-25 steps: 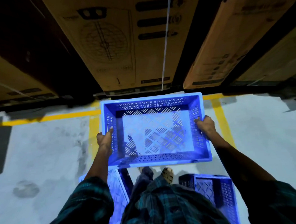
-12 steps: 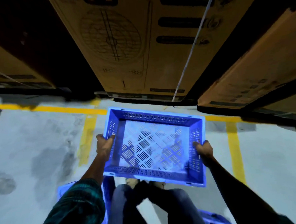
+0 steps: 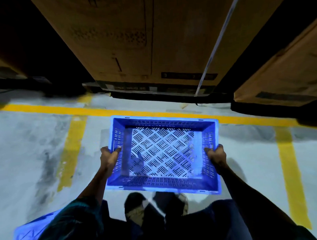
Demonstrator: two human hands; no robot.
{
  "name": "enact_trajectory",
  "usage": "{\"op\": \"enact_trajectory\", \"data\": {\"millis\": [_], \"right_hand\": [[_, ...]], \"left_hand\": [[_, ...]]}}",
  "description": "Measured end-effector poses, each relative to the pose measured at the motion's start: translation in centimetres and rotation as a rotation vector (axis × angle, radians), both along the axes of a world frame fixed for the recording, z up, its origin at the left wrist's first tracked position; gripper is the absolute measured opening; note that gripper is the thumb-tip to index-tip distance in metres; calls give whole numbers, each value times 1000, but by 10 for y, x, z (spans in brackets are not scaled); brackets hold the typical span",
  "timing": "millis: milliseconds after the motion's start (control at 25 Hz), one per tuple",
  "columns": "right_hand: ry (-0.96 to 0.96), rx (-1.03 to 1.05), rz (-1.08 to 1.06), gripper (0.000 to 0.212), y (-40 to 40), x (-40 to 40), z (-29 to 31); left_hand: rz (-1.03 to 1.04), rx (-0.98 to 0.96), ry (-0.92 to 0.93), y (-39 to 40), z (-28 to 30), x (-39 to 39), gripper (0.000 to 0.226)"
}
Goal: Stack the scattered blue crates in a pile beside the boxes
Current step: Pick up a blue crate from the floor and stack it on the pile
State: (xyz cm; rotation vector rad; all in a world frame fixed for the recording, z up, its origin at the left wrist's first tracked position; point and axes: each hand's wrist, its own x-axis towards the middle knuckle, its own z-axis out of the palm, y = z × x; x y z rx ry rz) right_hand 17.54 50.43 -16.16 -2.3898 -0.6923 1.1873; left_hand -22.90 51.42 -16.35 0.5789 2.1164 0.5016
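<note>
A: What are the hands doing?
B: The left hand (image 3: pixel 108 156) and right hand (image 3: pixel 216 153) grip the two short sides of a blue crate (image 3: pixel 162 153).
A: Where is it?
B: Over the grey floor (image 3: pixel 29 151), near big brown boxes (image 3: pixel 142 39). Another crate (image 3: pixel 30 232) sits bottom left.

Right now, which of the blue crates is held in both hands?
The open blue crate at centre, gripped by left hand and right hand; the other crate sits bottom-left, untouched.
</note>
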Motion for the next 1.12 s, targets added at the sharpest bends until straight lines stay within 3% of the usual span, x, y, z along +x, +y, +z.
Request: {"op": "enact_trajectory", "data": {"millis": [320,680,880,1000,1120], "right_hand": [[-50,-4,29,40,33,-3,-100],[-92,-55,52,47,60,-6,-120],[-147,-43,121,52,50,-13,-86],[-181,-44,178,58,27,-25,-26],[-151,-2,210,59,2,-36,53]], "left_hand": [[6,65,-20,33,-91,4,44],[-33,42,28,57,-113,2,47],[-188,-55,90,52,-88,6,64],[-318,-104,149,35,-27,22,80],[-435,-68,85,16,51,41,79]]}}
